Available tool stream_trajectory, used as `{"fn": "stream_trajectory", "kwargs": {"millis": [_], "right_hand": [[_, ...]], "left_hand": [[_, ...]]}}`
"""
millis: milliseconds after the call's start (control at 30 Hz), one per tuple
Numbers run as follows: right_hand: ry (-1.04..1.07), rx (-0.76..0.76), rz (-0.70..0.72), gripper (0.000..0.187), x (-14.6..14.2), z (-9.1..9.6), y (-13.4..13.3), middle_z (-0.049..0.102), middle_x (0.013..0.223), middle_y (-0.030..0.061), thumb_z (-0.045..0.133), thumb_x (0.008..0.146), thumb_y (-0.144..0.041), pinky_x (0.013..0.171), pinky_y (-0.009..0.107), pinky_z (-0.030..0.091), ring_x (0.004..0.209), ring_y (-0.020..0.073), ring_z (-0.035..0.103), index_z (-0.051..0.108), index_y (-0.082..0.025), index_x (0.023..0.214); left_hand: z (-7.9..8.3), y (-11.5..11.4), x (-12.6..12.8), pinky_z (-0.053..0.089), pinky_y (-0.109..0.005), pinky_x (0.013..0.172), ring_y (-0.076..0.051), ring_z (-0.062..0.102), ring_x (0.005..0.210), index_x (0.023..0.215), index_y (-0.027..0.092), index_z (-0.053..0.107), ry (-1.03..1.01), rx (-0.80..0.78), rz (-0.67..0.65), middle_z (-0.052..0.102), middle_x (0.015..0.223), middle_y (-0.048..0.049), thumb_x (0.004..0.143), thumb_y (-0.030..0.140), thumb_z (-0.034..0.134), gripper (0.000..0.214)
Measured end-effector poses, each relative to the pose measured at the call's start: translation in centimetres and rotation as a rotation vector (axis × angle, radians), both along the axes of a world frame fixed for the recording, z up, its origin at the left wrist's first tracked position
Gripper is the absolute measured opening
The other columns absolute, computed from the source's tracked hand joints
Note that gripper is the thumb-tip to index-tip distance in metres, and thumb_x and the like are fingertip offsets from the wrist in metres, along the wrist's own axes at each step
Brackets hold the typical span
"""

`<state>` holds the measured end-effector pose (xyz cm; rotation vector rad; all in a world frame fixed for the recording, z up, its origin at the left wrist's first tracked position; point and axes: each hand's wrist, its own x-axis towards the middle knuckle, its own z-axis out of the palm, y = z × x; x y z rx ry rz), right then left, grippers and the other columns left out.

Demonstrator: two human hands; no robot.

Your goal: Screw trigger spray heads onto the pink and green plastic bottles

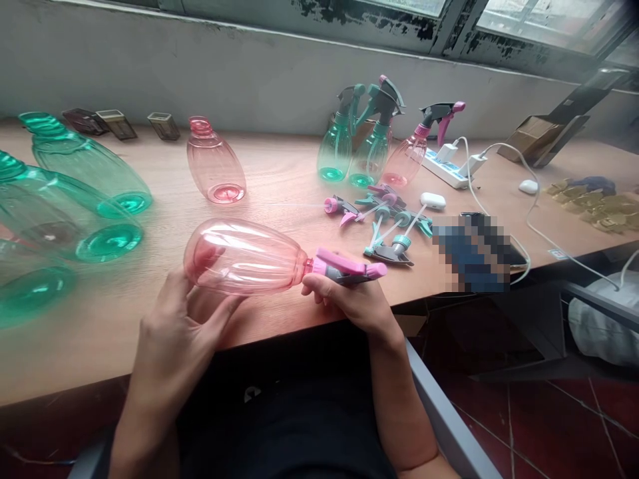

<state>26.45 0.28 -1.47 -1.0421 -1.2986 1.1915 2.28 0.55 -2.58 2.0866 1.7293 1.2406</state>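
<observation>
I hold a pink see-through spray bottle (244, 256) on its side above the near edge of the wooden table (279, 179). My left hand (174, 326) cups the bottle's base, fingers wrapped round it. My right hand (349, 296) is closed on the pink and grey trigger head (349, 266) at the bottle's neck. Several loose trigger heads (384, 223) with dip tubes lie just beyond on the table.
Green empty bottles (74, 193) lie at the left, and a pink empty bottle (214, 163) stands behind. Three assembled sprayers (374, 143) stand at the back. A power strip (449, 166) with white cables, an earbud case (432, 200) and small square caps (117, 124) are also there.
</observation>
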Motion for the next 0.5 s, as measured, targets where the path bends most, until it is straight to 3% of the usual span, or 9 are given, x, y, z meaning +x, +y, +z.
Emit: {"fn": "stream_trajectory", "kwargs": {"millis": [100,267,333,500], "right_hand": [[-0.09,0.062,-0.055,0.028,0.05,-0.2,0.21,0.07,0.078,-0.0022,0.09,0.075,-0.033,0.059,0.024,0.049,0.067,0.0142,0.062,0.071,-0.02,0.09],[-0.107,0.212,0.043,0.033,0.78,-0.89,0.46,0.074,0.096,-0.0007,0.088,0.078,-0.022,0.073,0.025,0.053,0.085,0.0172,0.07,0.072,-0.02,0.108],[-0.114,0.234,0.058,0.032,0.83,-0.91,0.47,0.074,0.098,-0.0002,0.086,0.081,-0.021,0.075,0.025,0.054,0.088,0.0175,0.07,0.072,-0.02,0.11],[-0.119,0.123,-0.066,0.028,0.05,-0.4,0.41,0.074,0.086,-0.0011,0.091,0.074,-0.026,0.067,0.025,0.053,0.078,0.0172,0.069,0.074,-0.019,0.095]], "left_hand": [[-0.18,0.17,-0.24,0.047,-0.056,0.116,-0.038,0.061,0.133,0.145,0.026,0.055,-0.001,-0.023,0.008,0.065,0.14,-0.0125,0.077,0.075,0.071,0.085],[-0.25,0.02,-0.78,0.041,-0.063,0.118,-0.039,0.055,0.139,0.145,0.026,0.052,-0.103,-0.08,-0.014,0.06,0.145,-0.0138,0.082,0.077,0.062,0.081],[-0.05,-0.07,-0.68,0.041,-0.063,0.119,-0.038,0.056,0.139,0.144,0.027,0.053,-0.132,-0.09,-0.002,0.062,0.144,-0.0124,0.086,0.074,0.061,0.075],[0.5,-0.05,-0.23,0.039,-0.052,0.124,-0.032,0.054,0.144,0.146,0.029,0.055,-0.119,-0.043,-0.046,0.062,0.148,-0.0077,0.087,0.068,0.066,0.072]]}}
